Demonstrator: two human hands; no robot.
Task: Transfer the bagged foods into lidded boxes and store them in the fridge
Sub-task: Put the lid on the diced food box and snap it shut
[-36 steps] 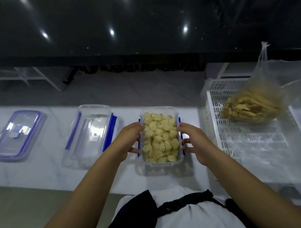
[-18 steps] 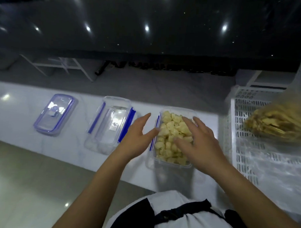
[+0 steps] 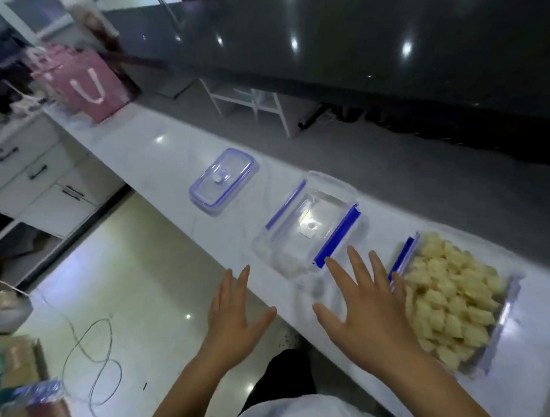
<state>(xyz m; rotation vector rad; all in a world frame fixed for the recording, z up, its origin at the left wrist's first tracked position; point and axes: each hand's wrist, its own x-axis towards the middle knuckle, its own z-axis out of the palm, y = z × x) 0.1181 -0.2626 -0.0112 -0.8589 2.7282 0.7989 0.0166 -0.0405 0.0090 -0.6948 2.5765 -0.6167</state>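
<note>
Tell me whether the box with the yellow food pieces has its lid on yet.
Not yet: the box is open-topped, its food pieces bare, and a lid lies apart on the counter.

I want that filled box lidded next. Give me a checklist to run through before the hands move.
1. Filled box on the counter, no lid on it: ok.
2. Lid free, lying flat further left: ok.
3. Left hand open, holding nothing: ok.
4. Right hand open, holding nothing: ok.
5. Food below the box rim: cannot tell.
6. Empty box sits between lid and filled box: not ok, reach past it.
</note>
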